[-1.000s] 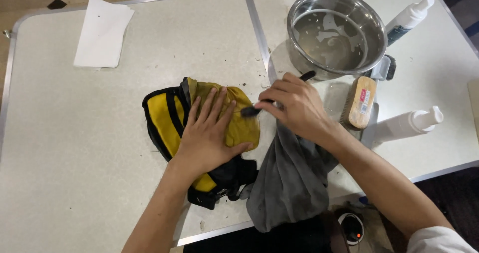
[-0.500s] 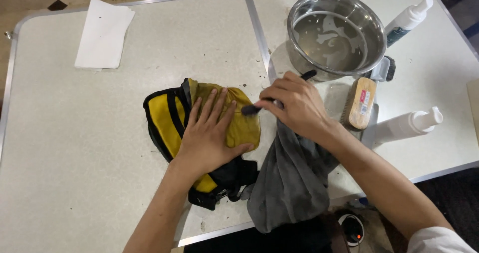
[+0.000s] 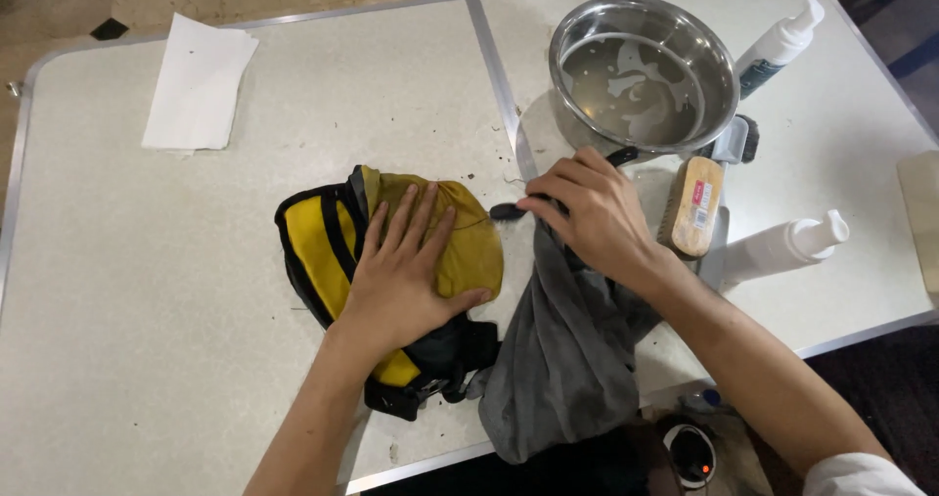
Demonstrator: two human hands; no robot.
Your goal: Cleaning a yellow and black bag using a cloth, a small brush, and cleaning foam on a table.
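Yellow and black pouch (image 3: 391, 281) pinned flat while a small brush works its edge

The pouch lies near the front edge of the surface (image 3: 147, 359), long axis running from far-left to near-right, black buckle end toward the person. The left hand (image 3: 401, 271) presses on it, fingers spread; the right hand (image 3: 587, 212) pinches a dark small brush (image 3: 509, 210) (bristle tip seemingly touching the pouch). A grey cloth (image 3: 567, 359) hangs beside; steel bowl (image 3: 641, 70), wooden brush (image 3: 693, 205) with red-and-white label, two white pump bottles (image 3: 782, 247) and white paper (image 3: 196, 85) lie around
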